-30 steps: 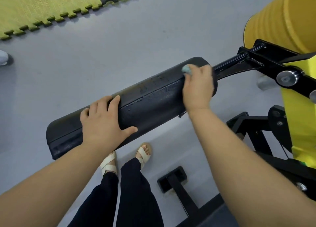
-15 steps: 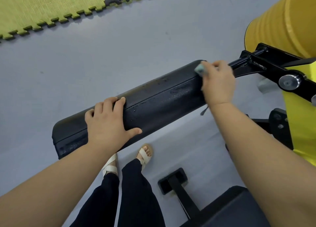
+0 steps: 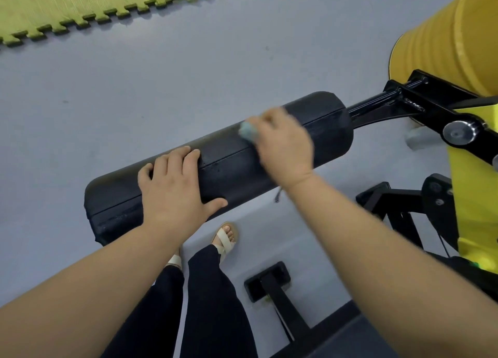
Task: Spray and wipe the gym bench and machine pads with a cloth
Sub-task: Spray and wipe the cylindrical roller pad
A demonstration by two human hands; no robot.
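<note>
A long black roller pad (image 3: 231, 166) of a gym machine runs from lower left to upper right across the view. My left hand (image 3: 172, 193) rests on its left half, fingers draped over the top and thumb spread along the near side. My right hand (image 3: 285, 147) presses a small pale blue-green cloth (image 3: 248, 132) against the pad's middle; the cloth pokes out past my fingers and most of it is hidden under the hand. The right hand is blurred.
The pad hangs on a black steel arm (image 3: 382, 101) bolted to a yellow machine frame (image 3: 474, 185) with yellow weight plates (image 3: 444, 42) at upper right. A black floor foot (image 3: 266, 282) and my sandalled feet (image 3: 225, 237) are below. Grey floor and a green puzzle mat (image 3: 67, 7) lie beyond.
My right hand with the cloth has slid left along the pad, from its right end to the middle. The left hand has stayed in place on the pad.
</note>
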